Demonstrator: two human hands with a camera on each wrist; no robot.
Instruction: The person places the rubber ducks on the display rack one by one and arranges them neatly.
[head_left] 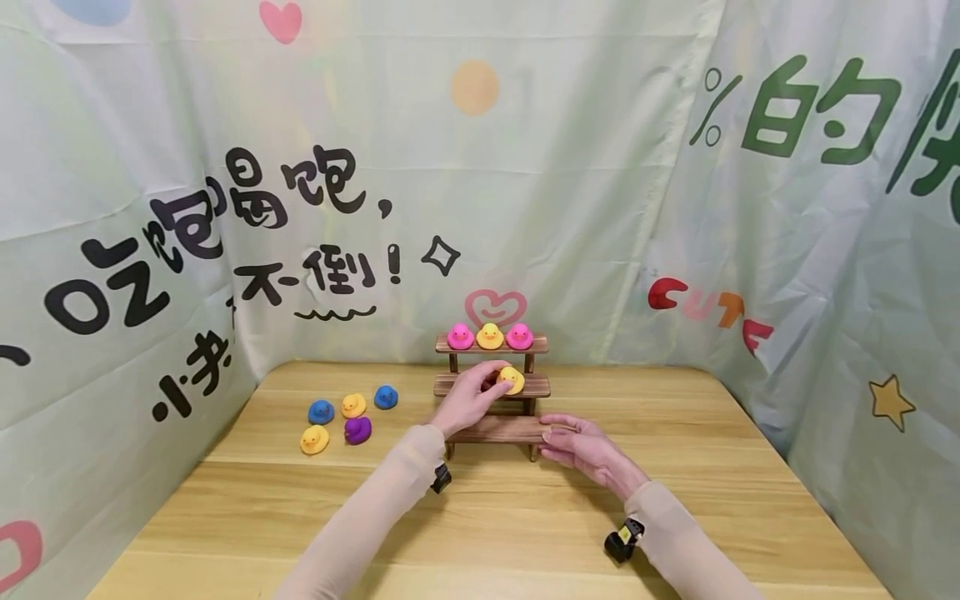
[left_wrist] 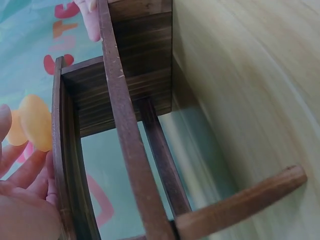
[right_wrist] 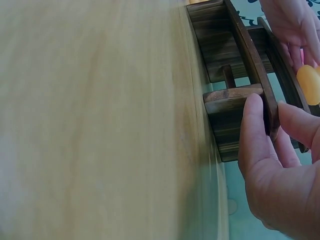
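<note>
A three-tier wooden display stand (head_left: pixel 495 430) is at the middle of the table. My left hand (head_left: pixel 471 398) pinches a yellow rubber duck (head_left: pixel 512 380) at the right part of the middle tier; whether the duck touches the wood is hard to tell. In the left wrist view the duck (left_wrist: pixel 36 122) is beside the shelf edge. With thumb and fingers, my right hand (right_wrist: pixel 280 175) grips the right end of the lowest tier. Along the top tier sit a pink duck (head_left: pixel 461 337), a yellow duck (head_left: pixel 491 337) and another pink duck (head_left: pixel 519 337).
Several loose ducks lie left of the stand: two blue, one of them a blue duck (head_left: pixel 386 397) at the back, two yellow, and a purple duck (head_left: pixel 357 430). Behind the wooden table (head_left: pixel 525 533) hangs a printed curtain (head_left: pixel 570 208), which also runs along both sides.
</note>
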